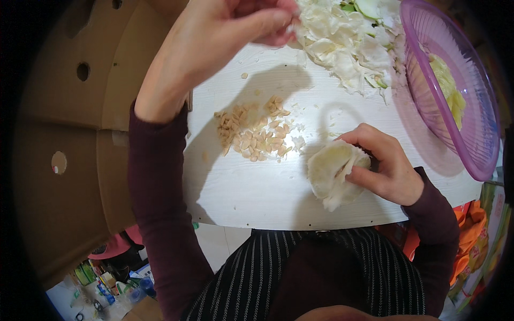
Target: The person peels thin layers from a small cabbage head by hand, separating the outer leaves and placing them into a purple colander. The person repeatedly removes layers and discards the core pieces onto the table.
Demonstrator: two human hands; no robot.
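Observation:
My right hand (383, 164) holds a peeled chunk of pomelo (331, 172) low over the white table, its thumb pressed into a split between segments. My left hand (261, 24) is raised at the top edge of the view, blurred and partly cut off. A small white bit shows at its fingertips; whether they grip it is unclear. A heap of torn white pith and membrane (341, 44), with green rind pieces, lies beside that hand. Pale pomelo seeds (253, 140) are spread on the table between the hands, with small pulp scraps around them.
A purple translucent plastic basin (427, 76) stands at the right, with peeled yellowish pulp (445, 80) inside. At the left rises a cardboard box (64, 100) with round holes. The table's front edge (281, 228) runs close to my body. Orange bags (468, 236) hang below right.

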